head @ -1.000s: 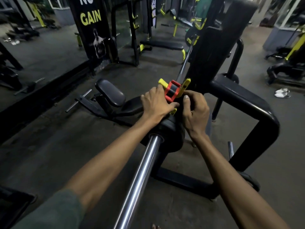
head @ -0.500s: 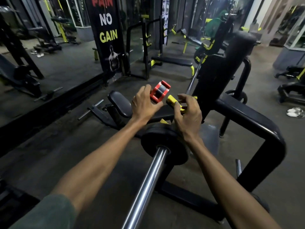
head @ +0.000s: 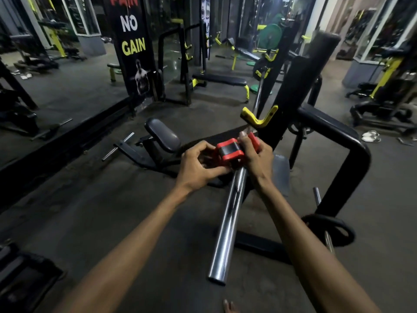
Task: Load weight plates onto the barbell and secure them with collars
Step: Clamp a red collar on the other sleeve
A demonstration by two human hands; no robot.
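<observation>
The chrome barbell sleeve point(head: 228, 224) runs from the lower middle up toward the rack. At its far end a red and black collar point(head: 230, 152) sits over the bar, and both hands hold it. My left hand point(head: 198, 166) grips its left side from below. My right hand point(head: 255, 154) pinches its right side, thumb on top. I cannot tell whether the collar is closed around the sleeve. Any plate on the sleeve is hidden behind my hands. A black weight plate point(head: 327, 229) hangs on a storage peg at the right.
The black rack upright point(head: 300, 86) with a yellow J-hook point(head: 259, 119) stands just beyond my hands. Its curved black frame point(head: 352, 150) is to the right. A black padded bench point(head: 162, 134) lies to the left on the floor. Other benches and a green plate point(head: 270, 37) stand further back.
The collar came down from my raised left hand to the sleeve, and my right hand has joined it on the collar. The view has pulled back, showing more of the bare sleeve.
</observation>
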